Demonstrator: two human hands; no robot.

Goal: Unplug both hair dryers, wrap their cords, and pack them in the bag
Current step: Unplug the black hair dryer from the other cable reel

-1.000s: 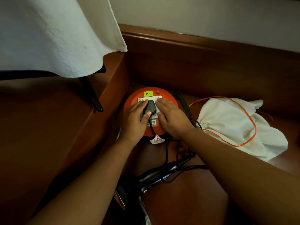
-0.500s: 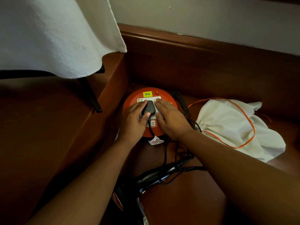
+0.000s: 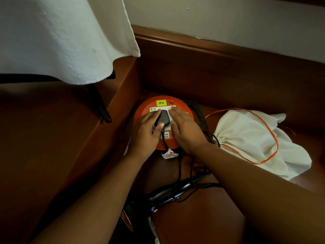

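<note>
From the head camera I see both hands down on the round orange cable reel (image 3: 177,104), which sits on the brown floor (image 3: 202,217) in the corner below the skirting board (image 3: 219,48). My left hand (image 3: 146,134) pinches the black plug (image 3: 163,118) seated in the reel's white socket plate: the forefinger lies along the plug's left edge and the thumb curls in under its lower end. My right hand (image 3: 186,131) lies flat just beside the plug on the right, fingers straight and pressing the reel's face, holding nothing. A yellow sticker (image 3: 161,103) marked M4 sits at the top of the reel, and a black carry handle (image 3: 197,113) sticks out on its right side. The plug's black cord (image 3: 179,166) runs down off the reel, past a small white warning tag (image 3: 170,154), and loops on the floor toward a black hair dryer (image 3: 168,192) lying near the bottom of the view between my forearms. I can make out only one dryer clearly; the dark shapes below it are too dim to tell. The white drawstring bag (image 3: 255,138) lies crumpled on the floor to the right of the reel, apart from it, with its orange drawstring (image 3: 274,136) looped over the cloth. A white cloth (image 3: 61,37) hangs over the upper left, with a black leg (image 3: 100,104) below it.
</note>
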